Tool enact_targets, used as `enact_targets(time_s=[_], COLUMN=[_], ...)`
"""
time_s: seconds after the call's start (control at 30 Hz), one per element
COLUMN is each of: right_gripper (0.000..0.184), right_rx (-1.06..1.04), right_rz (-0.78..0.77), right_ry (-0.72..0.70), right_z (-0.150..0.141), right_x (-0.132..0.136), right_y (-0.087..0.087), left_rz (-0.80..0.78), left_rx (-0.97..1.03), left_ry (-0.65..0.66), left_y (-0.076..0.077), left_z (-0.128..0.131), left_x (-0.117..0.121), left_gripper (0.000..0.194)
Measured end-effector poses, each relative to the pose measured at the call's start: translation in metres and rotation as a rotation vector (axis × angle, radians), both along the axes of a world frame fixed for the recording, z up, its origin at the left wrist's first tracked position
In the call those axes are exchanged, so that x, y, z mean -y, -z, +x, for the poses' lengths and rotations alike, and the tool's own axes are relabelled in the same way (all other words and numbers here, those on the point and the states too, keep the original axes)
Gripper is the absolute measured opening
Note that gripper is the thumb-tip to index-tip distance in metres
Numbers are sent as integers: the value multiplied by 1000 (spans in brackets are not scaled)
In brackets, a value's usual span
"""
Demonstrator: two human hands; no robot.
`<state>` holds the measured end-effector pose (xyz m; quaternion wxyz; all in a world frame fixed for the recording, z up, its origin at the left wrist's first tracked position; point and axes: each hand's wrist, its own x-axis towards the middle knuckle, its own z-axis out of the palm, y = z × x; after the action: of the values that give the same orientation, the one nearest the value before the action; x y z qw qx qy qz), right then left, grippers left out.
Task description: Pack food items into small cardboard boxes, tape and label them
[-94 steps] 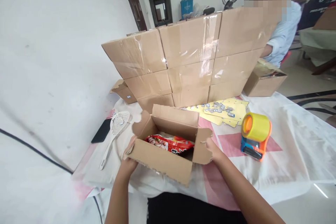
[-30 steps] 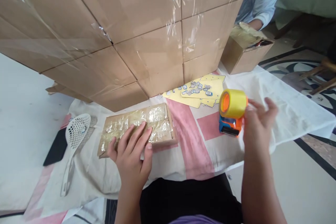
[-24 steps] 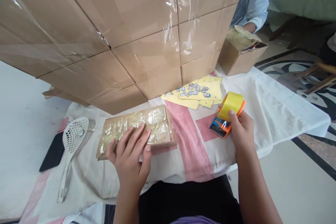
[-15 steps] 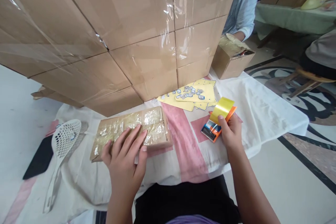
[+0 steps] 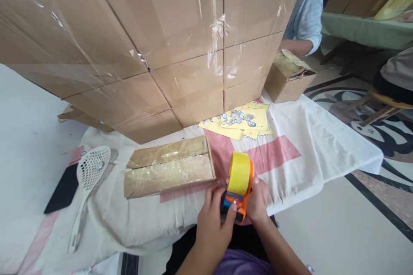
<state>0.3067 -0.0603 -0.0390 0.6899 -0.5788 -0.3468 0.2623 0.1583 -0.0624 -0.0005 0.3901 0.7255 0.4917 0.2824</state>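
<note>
Two hands, left (image 5: 212, 221) and right (image 5: 259, 202), grip the tape dispenser (image 5: 240, 176) by the cloth edge (image 5: 300, 197), open room rightward.

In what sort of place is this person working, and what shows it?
Probably a makeshift indoor workspace, in a home or a small workshop; I cannot tell which. A cloth-covered table serves as the bench, a taped box lies on it, and the person holds a tape dispenser.

Box (image 5: 169, 169) and skimmer (image 5: 86, 190) on tablecloth (image 5: 138, 219)
</note>
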Motion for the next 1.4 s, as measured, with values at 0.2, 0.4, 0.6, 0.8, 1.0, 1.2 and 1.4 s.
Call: enact_targets(time_s=[0.2, 0.4, 0.6, 0.8, 1.0, 1.2, 1.4], right_gripper=[50, 47, 48, 43, 44, 46, 48], right_rx=[234, 244, 346, 450, 473, 400, 459], right_rz=[-41, -64, -66, -19, -25, -95, -93], right_ry=[-170, -76, -43, -84, -67, -57, -35], right_z=[2, -5, -6, -7, -7, -8, -9], right_x=[0, -6, -10, -8, -6, -3, -2], right_y=[-2, -8, -18, -16, -16, -12, -10], left_rz=[-270, -455, -427, -613, -702, -691, -676], left_rx=[193, 324, 321, 295, 353, 349, 292], left_ry=[16, -75, -54, -64, -61, -50, -73], left_y=[7, 3, -13, -15, -10, -5, -6], left_z=[-9, -6, -16, -30, -31, -36, -41], left_x=[-21, -17, -11, -3, 6, 16, 24], left_gripper=[29, 31, 31, 37, 38, 36, 35])
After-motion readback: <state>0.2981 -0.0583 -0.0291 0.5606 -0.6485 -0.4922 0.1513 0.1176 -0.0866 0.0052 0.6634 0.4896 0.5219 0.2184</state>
